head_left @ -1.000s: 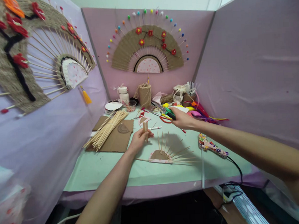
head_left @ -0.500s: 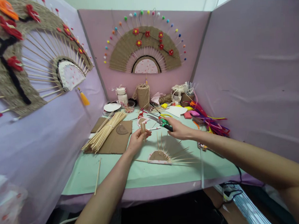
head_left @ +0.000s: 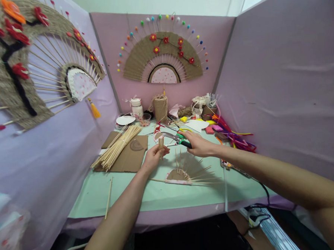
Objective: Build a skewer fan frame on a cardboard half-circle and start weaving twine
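HAND-HELD STICKS & SHEARS, W/ FAN PARTS ON SURFACE

Item 1: L hand (head_left: 155, 157), grip closed round short stick bunch (head_left: 161, 144); bunch approx. upright, held above surface (head_left: 131, 199), near ctr.

Item 2: R hand (head_left: 198, 144), grip closed on handles of shears (head_left: 181, 140), grn./blk.; curved metal blades point L, tips just beside top of bunch. Contact w/ sticks: can't tell.

Item 3: half-round cardboard base (head_left: 176, 175), pink-spotted trim, flat on surface, nearer wearer than both hands; thin sticks fan out from it, mostly to R side, one out to L.

Item 4: lg. bundle of long sticks (head_left: 120, 144), tied abt. mid-length, lying aslant on brn. cardboard sheet (head_left: 129, 162), L of L hand; clear protractor (head_left: 136, 145) on same sheet, beside bundle.

Item 5: loose stick (head_left: 108, 197), 1 pc., front L, beside L forearm.

Item 6: glue gun (head_left: 227, 164), floral pattern, partly hidden behind R forearm.

Item 7: back row, L to R: wht. bottle (head_left: 137, 108), twine spool (head_left: 161, 109); pipe cleaners (head_left: 239, 138), mixed cols., at R.

Item 8: decorated fan (head_left: 140, 51), red flowers, bead-tipped sticks, on back panel (head_left: 106, 35).
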The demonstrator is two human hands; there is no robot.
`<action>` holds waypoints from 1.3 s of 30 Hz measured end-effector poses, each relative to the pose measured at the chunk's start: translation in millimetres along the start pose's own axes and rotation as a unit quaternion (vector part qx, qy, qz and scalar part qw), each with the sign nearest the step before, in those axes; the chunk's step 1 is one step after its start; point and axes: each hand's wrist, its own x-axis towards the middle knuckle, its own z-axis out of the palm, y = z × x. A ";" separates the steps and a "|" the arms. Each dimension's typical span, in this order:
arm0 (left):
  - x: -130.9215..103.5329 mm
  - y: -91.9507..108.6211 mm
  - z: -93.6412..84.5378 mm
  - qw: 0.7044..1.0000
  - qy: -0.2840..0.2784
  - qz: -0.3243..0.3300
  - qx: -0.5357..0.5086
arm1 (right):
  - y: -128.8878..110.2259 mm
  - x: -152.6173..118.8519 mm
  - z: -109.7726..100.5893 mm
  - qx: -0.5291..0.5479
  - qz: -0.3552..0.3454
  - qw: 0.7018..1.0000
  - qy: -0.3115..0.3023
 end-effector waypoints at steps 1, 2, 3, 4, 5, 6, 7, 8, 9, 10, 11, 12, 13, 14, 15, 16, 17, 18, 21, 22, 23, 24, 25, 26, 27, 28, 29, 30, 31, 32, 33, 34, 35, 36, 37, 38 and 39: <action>-0.3 0.0 0.0 1.000 -0.005 -0.001 0.004 | 0.1 0.1 0.0 -0.003 0.000 1.000 0.000; -0.6 0.0 0.1 1.000 -0.006 0.000 0.006 | 0.0 0.2 0.1 -0.005 0.000 1.000 0.002; -0.9 0.0 0.2 1.000 -0.004 0.001 0.005 | -0.2 0.3 0.2 -0.008 -0.001 1.000 0.003; -1.3 0.1 0.3 1.000 -0.003 0.002 0.003 | -0.6 0.5 0.2 -0.010 -0.002 1.000 0.004; -1.6 0.3 0.5 1.000 -0.001 0.002 0.001 | -1.1 0.7 0.1 -0.012 -0.003 1.000 0.004; -2.0 0.5 0.7 1.000 0.001 0.002 -0.001 | -1.8 0.7 -0.1 -0.014 -0.004 1.000 0.004; -2.3 0.8 1.0 1.000 0.004 0.002 -0.004 | -2.6 0.7 -0.4 -0.016 -0.006 1.000 0.004; -2.7 1.1 1.3 1.000 0.007 0.001 -0.005 | -3.4 0.6 -0.8 -0.019 -0.007 1.000 0.003; -2.9 1.4 1.7 1.000 0.009 0.002 -0.006 | -4.2 0.4 -1.1 -0.022 -0.008 1.000 0.002; -3.1 1.4 2.0 1.000 0.012 0.005 -0.006 | -4.8 0.1 -1.5 -0.026 -0.008 1.000 -0.001; -3.1 1.2 2.3 1.000 0.016 0.009 -0.007 | -5.3 -0.2 -1.7 -0.029 -0.008 1.000 -0.005; -3.0 0.8 2.6 1.000 0.020 0.013 -0.008 | -5.7 -0.6 -1.9 -0.032 -0.007 0.999 -0.008; -2.8 0.1 2.7 1.000 0.023 0.016 -0.009 | -5.9 -1.0 -2.0 -0.034 -0.006 0.999 -0.010; -2.4 -0.9 2.6 1.000 0.023 0.017 -0.010 | -6.1 -1.2 -2.0 -0.034 -0.004 0.999 -0.010; -2.1 -2.1 2.3 1.000 0.023 0.016 -0.011 | -6.3 -1.4 -2.1 -0.035 -0.002 0.999 -0.009; -1.8 -3.4 1.9 1.000 0.022 0.015 -0.011 | -6.5 -1.5 -2.3 -0.035 -0.001 0.999 -0.008; -1.6 -4.6 1.3 1.000 0.019 0.013 -0.009 | -6.9 -1.4 -2.7 -0.036 0.001 0.999 -0.010; -1.5 -5.7 0.6 1.000 0.018 0.012 -0.007 | -7.3 -1.2 -3.2 -0.037 0.004 0.999 -0.013; -1.9 -7.3 -1.3 1.000 0.013 0.013 0.007 | -9.1 -0.3 -5.2 -0.040 0.010 0.999 -0.024; -2.2 -7.2 -1.5 1.000 0.012 0.012 0.010 | -9.6 0.0 -5.8 -0.041 0.012 0.999 -0.025; -2.4 -6.8 -1.6 1.000 0.012 0.011 0.010 | -10.0 0.3 -6.2 -0.043 0.013 0.999 -0.026; -2.5 -6.4 -1.5 1.000 0.013 0.011 0.009 | -10.2 0.5 -6.4 -0.045 0.013 0.999 -0.026; -2.6 -5.9 -1.2 1.000 0.013 0.010 0.006 | -10.3 0.7 -6.5 -0.047 0.012 0.998 -0.026; -2.6 -5.5 -0.9 1.000 0.014 0.009 0.003 | -10.2 0.9 -6.4 -0.049 0.011 0.998 -0.027; -2.5 -5.2 -0.6 1.000 0.016 0.007 0.001 | -10.1 1.0 -6.2 -0.052 0.009 0.998 -0.028; -2.5 -5.0 -0.3 1.000 0.017 0.005 -0.001 | -10.0 1.1 -5.9 -0.054 0.007 0.998 -0.030; -2.4 -4.9 -0.1 1.000 0.017 0.003 -0.003 | -10.0 1.2 -5.7 -0.056 0.005 0.998 -0.031; -2.4 -4.9 0.0 1.000 0.018 0.001 -0.005 | -10.0 1.3 -5.5 -0.058 0.003 0.998 -0.033; -2.5 -4.8 0.1 1.000 0.018 -0.001 -0.007 | -10.1 1.4 -5.4 -0.061 0.001 0.998 -0.033; -2.5 -4.8 0.1 1.000 0.020 -0.003 -0.007 | -10.4 1.7 -5.3 -0.064 -0.002 0.997 -0.034; -2.6 -4.6 0.1 1.000 0.020 -0.006 -0.007 | -10.8 2.0 -5.4 -0.067 -0.005 0.997 -0.033; -2.7 -4.3 0.1 1.000 0.021 -0.009 -0.006 | -11.4 2.4 -5.5 -0.070 -0.007 0.997 -0.032; -2.8 -3.8 0.1 1.000 0.022 -0.013 -0.006 | -12.1 2.9 -5.7 -0.074 -0.009 0.997 -0.031; -3.0 -3.2 0.2 1.000 0.022 -0.018 -0.007 | -13.0 3.4 -5.9 -0.079 -0.010 0.996 -0.031; -3.2 -2.4 0.3 1.000 0.022 -0.021 -0.008 | -13.8 4.0 -6.1 -0.085 -0.010 0.996 -0.031; -3.4 -1.6 0.5 0.999 0.022 -0.023 -0.006 | -14.6 4.7 -6.3 -0.092 -0.010 0.995 -0.031; -3.7 -0.7 0.7 0.999 0.022 -0.023 -0.003 | -15.3 5.3 -6.5 -0.098 -0.010 0.995 -0.032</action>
